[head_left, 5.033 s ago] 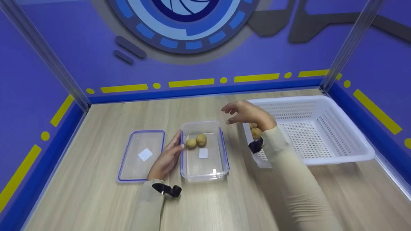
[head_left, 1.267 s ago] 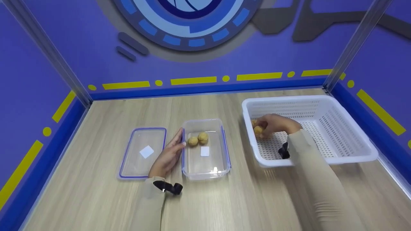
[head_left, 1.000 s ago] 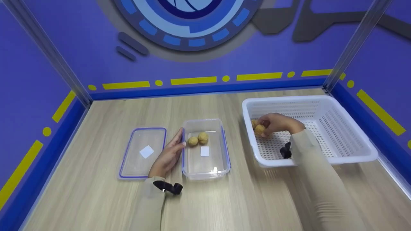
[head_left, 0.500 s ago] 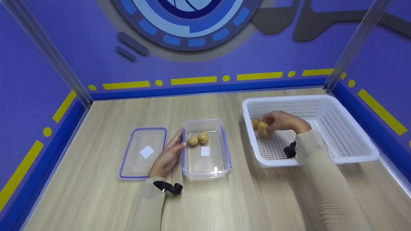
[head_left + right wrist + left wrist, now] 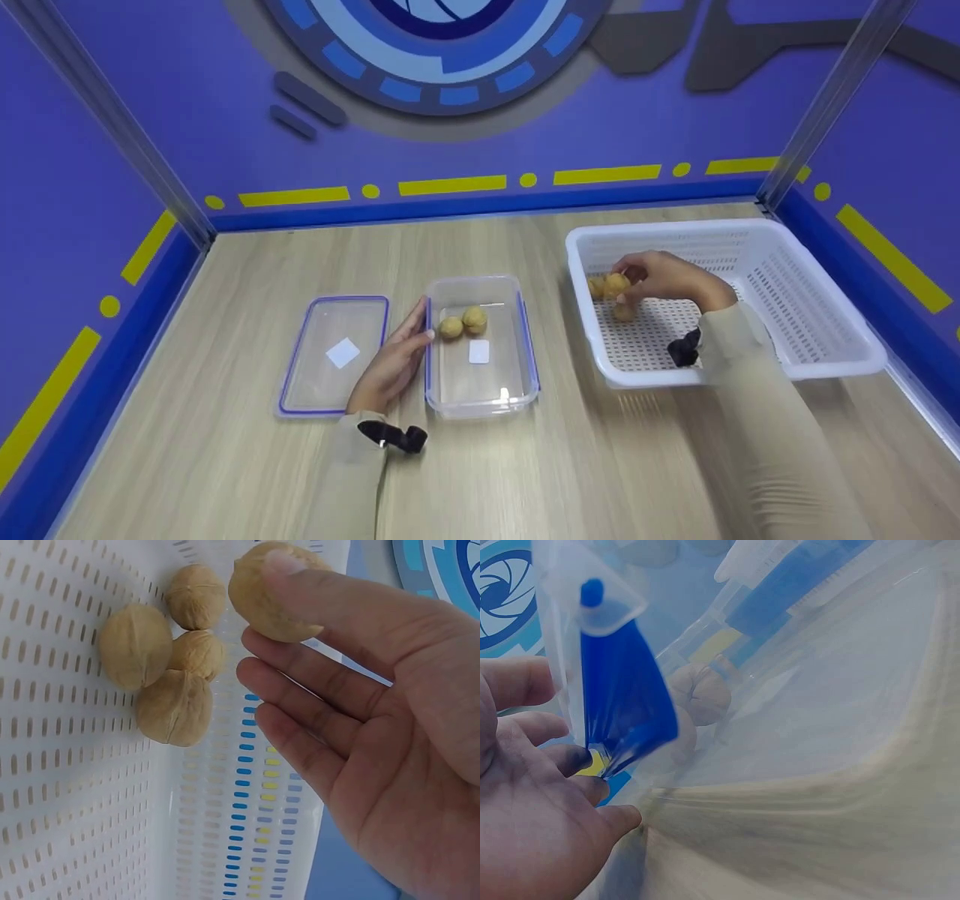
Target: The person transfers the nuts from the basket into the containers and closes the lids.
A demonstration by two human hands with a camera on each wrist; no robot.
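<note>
My right hand [image 5: 660,276] is inside the white basket [image 5: 814,370] near its left wall. It pinches a walnut [image 5: 270,596] between thumb and fingers, raised off the basket floor, while the other fingers extend loosely. Several more walnuts [image 5: 175,706] lie clustered beneath. In the head view my left hand [image 5: 391,366] lies along the left side of a clear plastic container [image 5: 480,410], fingers straight against the wall and thumb at the rim. Two walnuts [image 5: 474,320] sit side by side inside it, close to its far left. A blue side flap [image 5: 626,690] hangs by the fingers in the left wrist view.
A clear lid [image 5: 311,382] with a purple-blue seal and a white square label lies flat left of the container. Bare wooden table [image 5: 555,465] separates container and basket. Blue printed panels [image 5: 420,161] enclose the back and both sides.
My right hand came from beside the container into the basket, took hold of a walnut and is lifting it slightly away from the others. My left hand stays at the container.
</note>
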